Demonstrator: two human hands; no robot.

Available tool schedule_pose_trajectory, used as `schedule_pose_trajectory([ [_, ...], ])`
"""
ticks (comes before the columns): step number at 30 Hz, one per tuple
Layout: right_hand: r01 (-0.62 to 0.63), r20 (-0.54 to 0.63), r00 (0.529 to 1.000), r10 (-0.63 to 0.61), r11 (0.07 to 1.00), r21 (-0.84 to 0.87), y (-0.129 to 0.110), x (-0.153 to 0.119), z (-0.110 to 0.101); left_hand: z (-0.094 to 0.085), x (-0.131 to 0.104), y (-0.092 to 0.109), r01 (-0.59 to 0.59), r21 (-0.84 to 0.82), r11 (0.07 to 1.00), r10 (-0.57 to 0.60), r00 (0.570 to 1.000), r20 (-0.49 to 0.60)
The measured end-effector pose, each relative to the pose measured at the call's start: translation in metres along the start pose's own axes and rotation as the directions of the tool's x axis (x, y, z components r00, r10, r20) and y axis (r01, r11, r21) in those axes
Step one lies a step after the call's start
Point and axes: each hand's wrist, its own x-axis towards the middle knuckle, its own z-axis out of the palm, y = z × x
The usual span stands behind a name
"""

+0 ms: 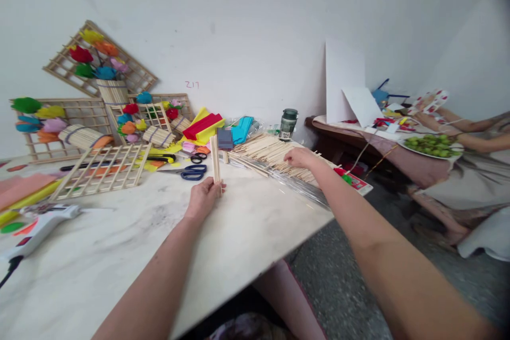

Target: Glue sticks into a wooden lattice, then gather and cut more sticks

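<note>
My left hand (204,196) is closed round a small bundle of thin wooden sticks (215,162), held upright with the lower ends close to the marble-look table. Over to the right, my right hand (299,158) reaches across the spread pile of wooden sticks (261,150). Its fingers are curled together at the sticks; whether one is pinched between them is hidden. Clear plastic wrapping (298,189) lies along the near side of the pile. Blue-handled scissors (194,172) rest to the left of the bundle.
Stick lattices (105,172) and paper-flower baskets (113,91) stand at the left against the wall. A glue gun (43,231) lies front left. Behind the pile is a dark green bottle (287,125). Another person's hands (424,111) are at a second table with a plate of green fruit (432,146).
</note>
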Motion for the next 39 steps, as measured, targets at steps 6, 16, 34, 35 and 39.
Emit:
schedule_pose_trajectory([
  [6,0.023,-0.056,0.998,-0.029,0.995,-0.095,-0.022,0.001,0.001,-0.001,0.000,0.001,0.006,0.054,0.999,-0.006,1.000,-0.007],
  [16,0.090,-0.060,0.993,-0.105,0.971,-0.221,-0.033,0.014,0.014,-0.001,0.000,0.001,0.001,0.015,1.000,-0.001,1.000,0.000],
  [34,0.286,-0.681,0.732,-0.014,0.913,0.290,-0.064,0.009,-0.051,0.000,-0.003,0.005,0.016,-0.031,0.999,-0.016,1.000,0.012],
  [35,0.349,-0.703,0.708,0.060,0.836,0.422,-0.073,0.010,-0.058,0.000,-0.003,0.005,0.015,-0.033,0.999,-0.015,1.000,0.013],
  [39,0.537,-0.623,0.758,0.194,0.357,0.764,-0.116,0.014,-0.071,0.000,-0.004,0.006,0.010,0.037,0.999,-0.009,1.000,-0.013],
])
